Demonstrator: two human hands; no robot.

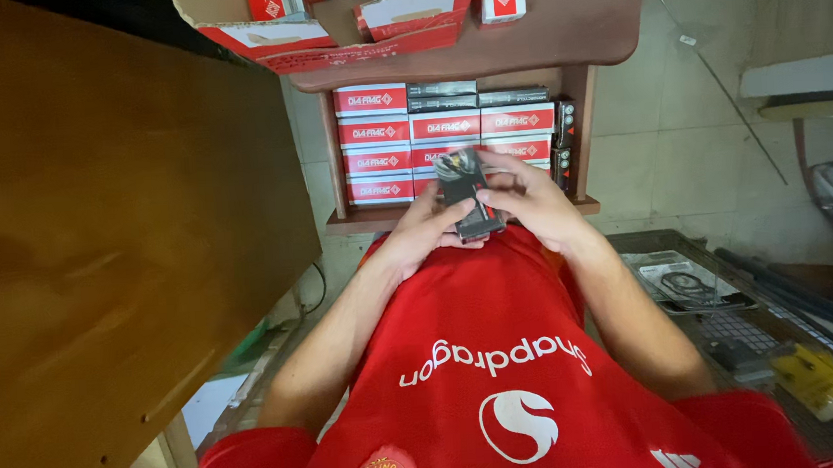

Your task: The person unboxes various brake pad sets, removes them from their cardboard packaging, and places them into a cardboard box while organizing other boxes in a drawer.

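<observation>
Gripping 1 small dark box [470,194], left hand [426,231] and right hand [530,203] hide its lower half.

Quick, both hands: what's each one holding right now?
Left hand: closed on the lower part of the small dark packet.
Right hand: closed on the same packet's side.

A low wooden shelf [463,212] at twelve o'clock carries stacked rows of red-and-white boxes [444,126], dark packs [565,138] at its right end; its brown top [558,33] bears an open red carton [327,32].
</observation>
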